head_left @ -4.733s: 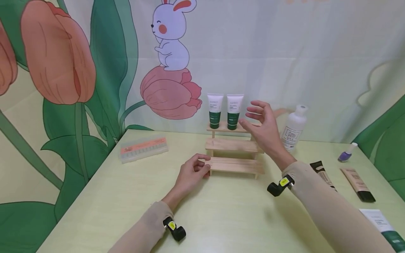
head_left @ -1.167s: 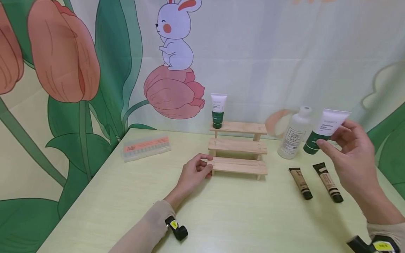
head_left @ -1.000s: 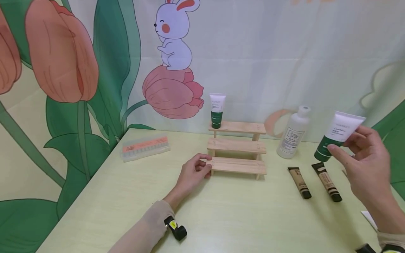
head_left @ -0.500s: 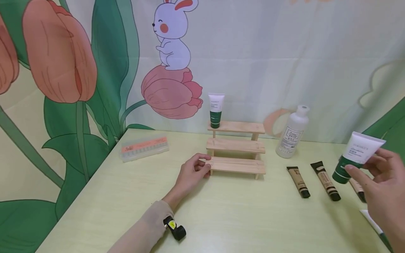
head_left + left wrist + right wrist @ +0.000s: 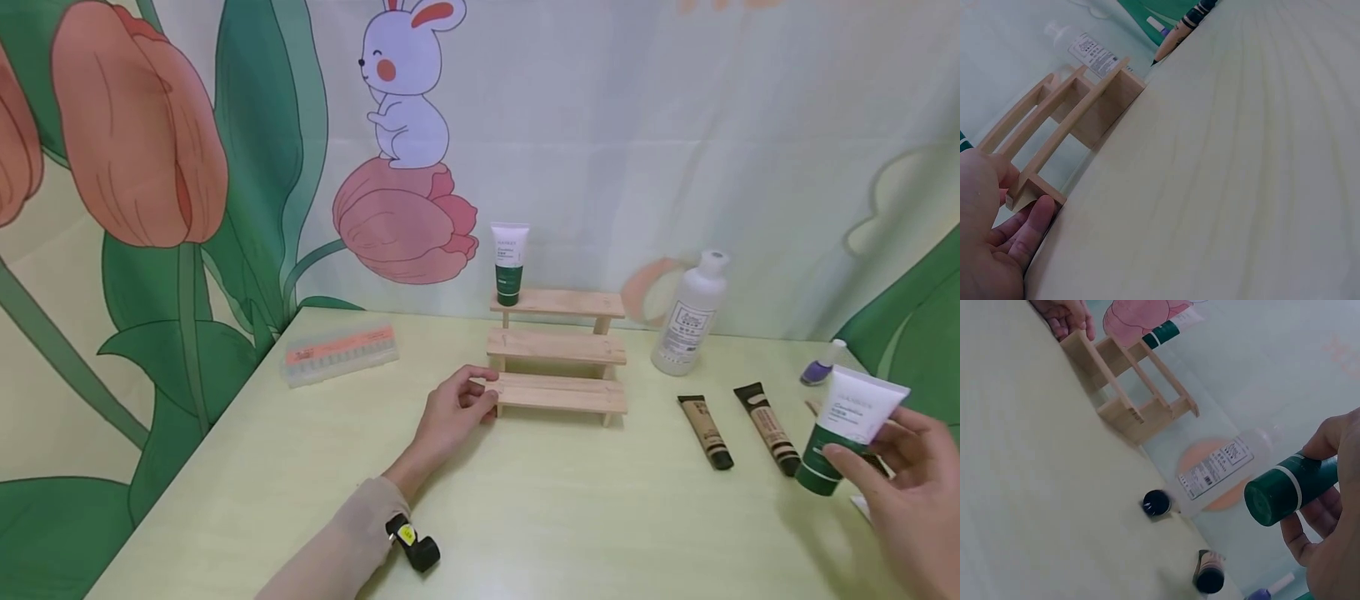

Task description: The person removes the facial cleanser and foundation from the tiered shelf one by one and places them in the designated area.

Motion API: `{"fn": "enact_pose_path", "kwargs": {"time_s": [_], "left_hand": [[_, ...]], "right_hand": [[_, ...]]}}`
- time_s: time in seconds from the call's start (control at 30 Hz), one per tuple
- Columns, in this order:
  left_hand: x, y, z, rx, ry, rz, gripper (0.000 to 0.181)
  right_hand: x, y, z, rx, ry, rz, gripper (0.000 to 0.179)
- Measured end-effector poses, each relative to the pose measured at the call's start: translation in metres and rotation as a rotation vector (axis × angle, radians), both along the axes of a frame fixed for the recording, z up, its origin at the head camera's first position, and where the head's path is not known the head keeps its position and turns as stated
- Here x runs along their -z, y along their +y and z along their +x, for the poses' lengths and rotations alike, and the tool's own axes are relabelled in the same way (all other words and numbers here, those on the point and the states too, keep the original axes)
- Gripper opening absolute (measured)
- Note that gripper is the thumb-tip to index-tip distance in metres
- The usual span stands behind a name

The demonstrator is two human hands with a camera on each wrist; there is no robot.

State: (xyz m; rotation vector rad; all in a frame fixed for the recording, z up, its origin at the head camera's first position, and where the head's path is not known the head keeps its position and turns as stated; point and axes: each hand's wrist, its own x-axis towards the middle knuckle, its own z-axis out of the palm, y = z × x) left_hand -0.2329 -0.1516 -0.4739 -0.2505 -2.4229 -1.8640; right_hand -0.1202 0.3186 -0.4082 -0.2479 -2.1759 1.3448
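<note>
My right hand (image 5: 911,483) pinches a white-and-green squeeze tube (image 5: 851,425) between thumb and fingers, green cap downward, above the right side of the table. In the right wrist view the tube's green cap (image 5: 1272,495) points toward the bottles and tubes. My left hand (image 5: 457,408) grips the left end of the lowest step of a three-step wooden display stand (image 5: 558,393); the left wrist view shows thumb and fingers around that wooden end (image 5: 1036,187). A matching white-and-green tube (image 5: 509,265) stands upright on the top step, at its left.
Right of the stand is a clear bottle with a white label (image 5: 686,321). Two small brown tubes (image 5: 707,432) lie in front of it, and a purple nail polish bottle (image 5: 817,371) stands behind my right hand. A flat plastic case (image 5: 341,354) lies at back left.
My right hand has taken the right-hand tube off the top step and carried it to the right, then lower toward the table. My left hand has stayed at the stand.
</note>
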Motion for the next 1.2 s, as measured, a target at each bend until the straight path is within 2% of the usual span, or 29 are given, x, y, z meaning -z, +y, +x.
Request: {"fn": "enact_pose_path", "kwargs": {"time_s": [0.27, 0.4, 0.53, 0.77, 0.87, 1.03, 1.2], "left_hand": [[-0.001, 0.002, 0.0, 0.003, -0.001, -0.001, 0.024], [-0.001, 0.005, -0.002, 0.005, 0.0, 0.001, 0.024], [0.0, 0.006, -0.004, 0.011, 0.0, 0.004, 0.025], [0.001, 0.001, 0.001, -0.02, -0.006, 0.0, 0.025], [0.001, 0.0, 0.001, -0.014, 0.0, 0.005, 0.025], [0.001, 0.002, 0.0, 0.0, 0.007, 0.003, 0.025], [0.0, 0.002, -0.002, -0.003, 0.012, -0.006, 0.024]], "right_hand": [[0.019, 0.008, 0.014, 0.019, -0.097, 0.0, 0.075], [0.027, 0.013, 0.021, 0.043, -0.164, 0.04, 0.072], [0.036, 0.017, 0.027, 0.063, -0.191, 0.061, 0.079], [0.049, 0.022, 0.03, 0.004, -0.3, 0.169, 0.073], [0.053, 0.023, 0.033, -0.021, -0.311, 0.207, 0.073], [0.06, 0.027, 0.042, -0.018, -0.291, 0.251, 0.069], [0.061, 0.028, 0.041, -0.047, -0.35, 0.274, 0.074]]}}
